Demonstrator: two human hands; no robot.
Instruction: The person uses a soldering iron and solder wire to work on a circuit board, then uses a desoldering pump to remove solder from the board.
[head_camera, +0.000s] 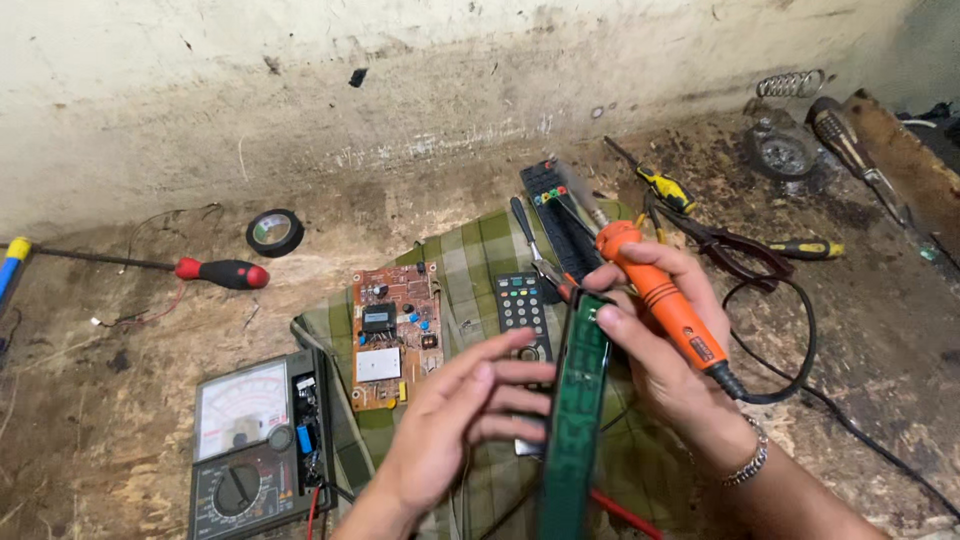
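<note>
My left hand holds a long green circuit board on edge, fingers pressed against its left side. My right hand grips an orange soldering iron like a pen, its tip pointing up-left near the board's top end. A fingertip of that hand rests on the board's top. Beneath lie a grey remote control and a black remote on a green checked cloth.
A brown circuit board lies on the cloth's left. An analog multimeter sits at lower left. A red-handled screwdriver, black tape roll, yellow screwdrivers, pliers and the iron's black cable surround them on the worn bench.
</note>
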